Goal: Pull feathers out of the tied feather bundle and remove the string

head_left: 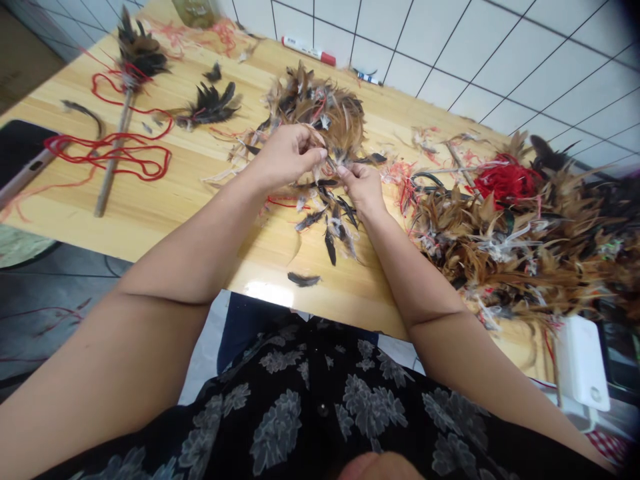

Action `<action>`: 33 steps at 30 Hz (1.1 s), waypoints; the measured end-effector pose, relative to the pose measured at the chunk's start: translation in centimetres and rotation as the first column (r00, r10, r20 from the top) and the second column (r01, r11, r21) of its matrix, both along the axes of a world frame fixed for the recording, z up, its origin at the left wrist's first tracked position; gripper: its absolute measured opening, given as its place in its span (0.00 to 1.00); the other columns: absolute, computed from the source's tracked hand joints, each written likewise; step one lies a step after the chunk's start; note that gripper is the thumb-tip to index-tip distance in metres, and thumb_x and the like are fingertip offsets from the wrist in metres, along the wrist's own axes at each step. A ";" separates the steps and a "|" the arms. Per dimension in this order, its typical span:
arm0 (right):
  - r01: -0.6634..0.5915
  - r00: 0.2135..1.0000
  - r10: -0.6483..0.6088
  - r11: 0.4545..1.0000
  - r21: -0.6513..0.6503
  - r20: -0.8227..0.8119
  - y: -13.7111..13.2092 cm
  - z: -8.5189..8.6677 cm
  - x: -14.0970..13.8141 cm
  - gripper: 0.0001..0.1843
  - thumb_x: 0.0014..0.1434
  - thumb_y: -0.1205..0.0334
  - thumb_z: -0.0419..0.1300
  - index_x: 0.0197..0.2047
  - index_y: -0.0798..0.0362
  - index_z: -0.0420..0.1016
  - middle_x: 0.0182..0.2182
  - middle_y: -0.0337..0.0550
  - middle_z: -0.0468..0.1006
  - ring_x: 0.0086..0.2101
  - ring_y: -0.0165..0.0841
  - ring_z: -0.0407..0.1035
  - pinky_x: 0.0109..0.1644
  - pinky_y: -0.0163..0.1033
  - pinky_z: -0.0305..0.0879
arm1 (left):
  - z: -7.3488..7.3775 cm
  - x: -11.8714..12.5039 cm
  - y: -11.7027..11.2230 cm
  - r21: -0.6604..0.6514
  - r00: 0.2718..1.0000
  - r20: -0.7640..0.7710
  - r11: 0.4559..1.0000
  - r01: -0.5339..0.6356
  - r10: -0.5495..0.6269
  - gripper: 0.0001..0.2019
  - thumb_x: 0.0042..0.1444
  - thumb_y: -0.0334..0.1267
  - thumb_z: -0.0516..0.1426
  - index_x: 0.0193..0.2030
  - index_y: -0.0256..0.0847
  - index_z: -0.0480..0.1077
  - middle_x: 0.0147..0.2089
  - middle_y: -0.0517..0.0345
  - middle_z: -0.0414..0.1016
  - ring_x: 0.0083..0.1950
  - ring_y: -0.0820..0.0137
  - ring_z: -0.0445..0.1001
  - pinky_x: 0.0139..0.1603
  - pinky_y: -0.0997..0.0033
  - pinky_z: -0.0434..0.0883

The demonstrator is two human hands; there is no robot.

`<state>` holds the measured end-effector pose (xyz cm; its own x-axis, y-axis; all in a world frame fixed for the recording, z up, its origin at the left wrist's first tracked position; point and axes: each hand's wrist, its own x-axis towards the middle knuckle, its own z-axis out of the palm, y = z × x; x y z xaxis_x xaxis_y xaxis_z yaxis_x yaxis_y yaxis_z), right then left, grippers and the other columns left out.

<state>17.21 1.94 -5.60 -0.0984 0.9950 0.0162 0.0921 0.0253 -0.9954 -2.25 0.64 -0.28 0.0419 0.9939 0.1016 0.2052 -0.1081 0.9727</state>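
Observation:
My left hand [293,155] pinches a small feather [327,160], its dark tip showing between my two hands. Close by on the right, my right hand [364,188] has thumb and finger pressed together near the feather's lower end; whether it grips the same feather is hard to tell. Just beyond both hands lies a bunch of brown feathers [320,103] with white and red bits in it. Below my hands, loose black feathers [330,247] are scattered over the wooden table [270,257].
A large heap of brown feathers [500,247] with a red string bundle [507,180] covers the right side. To the left are a stick [113,163] topped with black feathers, loose red cord [150,163] and a phone [23,150]. A red-capped marker [307,51] lies by the tiled wall.

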 end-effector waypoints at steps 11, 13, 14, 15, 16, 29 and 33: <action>-0.093 0.993 0.094 0.996 -0.011 0.069 0.1 -0.1 -0.3 0.23 0.64 0.46 0.79 0.30 0.49 0.74 0.27 0.35 0.78 0.36 0.32 0.73 0.48 0.37 0.74 | -0.7 0.0 0.6 0.063 0.998 0.050 0.998 0.022 -0.025 0.13 0.58 0.40 0.75 0.39 0.46 0.74 0.35 0.58 0.75 0.46 0.59 0.75 0.50 0.58 0.68; -0.091 0.995 0.092 0.996 -0.013 0.041 0.0 0.1 -0.3 0.22 0.66 0.48 0.76 0.31 0.49 0.74 0.28 0.35 0.77 0.37 0.32 0.74 0.49 0.36 0.74 | -1.0 -0.2 1.1 0.092 0.996 0.078 0.995 0.033 -0.040 0.20 0.56 0.50 0.77 0.40 0.47 0.72 0.33 0.60 0.73 0.41 0.65 0.70 0.48 0.57 0.67; -0.084 0.996 0.084 0.996 -0.019 0.027 0.0 0.1 -0.3 0.21 0.68 0.48 0.75 0.32 0.49 0.73 0.28 0.34 0.76 0.38 0.32 0.73 0.49 0.36 0.74 | -1.1 -0.3 1.4 0.115 0.995 0.090 0.993 0.022 -0.032 0.25 0.55 0.57 0.78 0.41 0.48 0.71 0.33 0.62 0.72 0.39 0.67 0.67 0.46 0.57 0.66; -0.072 0.997 0.073 0.997 -0.030 0.017 0.1 0.2 -0.2 0.21 0.69 0.49 0.74 0.32 0.49 0.73 0.28 0.34 0.75 0.37 0.31 0.73 0.48 0.36 0.73 | -1.3 -0.5 1.8 0.141 0.995 0.097 0.990 0.000 -0.014 0.30 0.52 0.64 0.79 0.42 0.48 0.70 0.32 0.63 0.71 0.38 0.69 0.65 0.45 0.57 0.65; -0.058 0.998 0.059 0.997 -0.045 0.010 0.2 0.3 -0.1 0.21 0.70 0.49 0.74 0.32 0.49 0.72 0.27 0.33 0.73 0.35 0.31 0.71 0.47 0.35 0.72 | -1.5 -0.8 2.2 0.167 0.995 0.098 0.986 -0.028 0.012 0.35 0.49 0.72 0.78 0.42 0.48 0.69 0.32 0.64 0.70 0.37 0.71 0.64 0.45 0.57 0.65; -0.001 1.000 -0.001 0.999 -0.054 -0.028 -0.4 1.0 -0.6 0.24 0.66 0.41 0.77 0.33 0.50 0.76 0.29 0.37 0.79 0.41 0.34 0.79 0.48 0.37 0.78 | -1.5 3.1 0.1 0.122 0.976 0.133 0.974 -0.190 0.174 0.16 0.64 0.40 0.74 0.46 0.47 0.70 0.41 0.57 0.78 0.51 0.60 0.81 0.54 0.61 0.77; -0.040 0.999 0.039 0.997 -0.060 -0.019 -0.7 1.4 -1.0 0.25 0.63 0.40 0.79 0.33 0.52 0.78 0.30 0.40 0.82 0.46 0.39 0.82 0.52 0.40 0.79 | -0.3 3.9 -1.2 0.173 0.974 0.072 0.959 -0.226 0.216 0.14 0.62 0.35 0.72 0.47 0.47 0.72 0.48 0.54 0.80 0.60 0.56 0.83 0.61 0.61 0.78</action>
